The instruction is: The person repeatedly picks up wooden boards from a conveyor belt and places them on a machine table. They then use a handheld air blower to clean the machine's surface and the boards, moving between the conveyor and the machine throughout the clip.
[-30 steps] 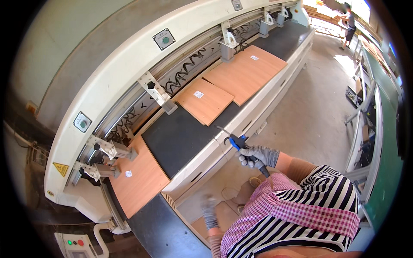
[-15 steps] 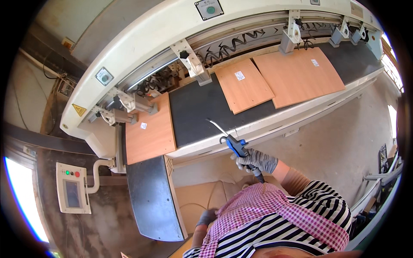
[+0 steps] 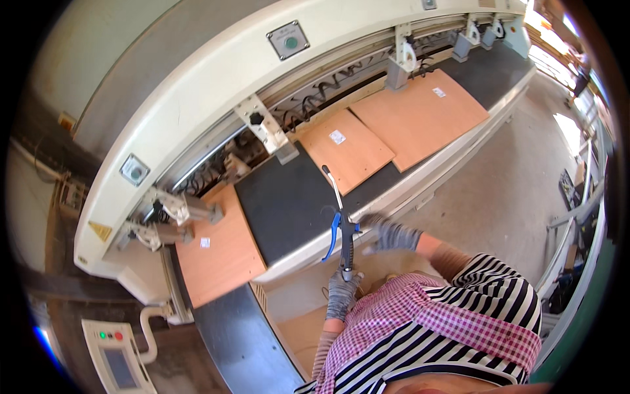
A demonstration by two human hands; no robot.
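Observation:
A black-and-blue air blow gun (image 3: 346,240) stands nearly upright in front of the machine bed, its thin metal nozzle pointing away from me and its blue lever on the left. My left hand (image 3: 342,295), in a grey glove, is closed around the bottom end of the gun's handle. Just right of the gun, my right hand (image 3: 397,235) is gloved too, its fingers apart and somewhat blurred, holding nothing. Beyond the nozzle lies a small wood-look panel (image 3: 348,154) with a white label. A larger panel (image 3: 420,121) sits to its right, and another panel (image 3: 220,246) lies at the left.
The long white machine (image 3: 190,85) arches over a black bed (image 3: 279,203), with clamps (image 3: 266,128) along its beam. A dark side table (image 3: 246,341) adjoins the bed at the left. The control panel (image 3: 118,358) hangs at the lower left. Metal racks (image 3: 584,217) stand at far right.
The blow gun has passed from my right hand to my left, which rose from beside the apron. My right hand has let go and opened. The view has shifted and turned.

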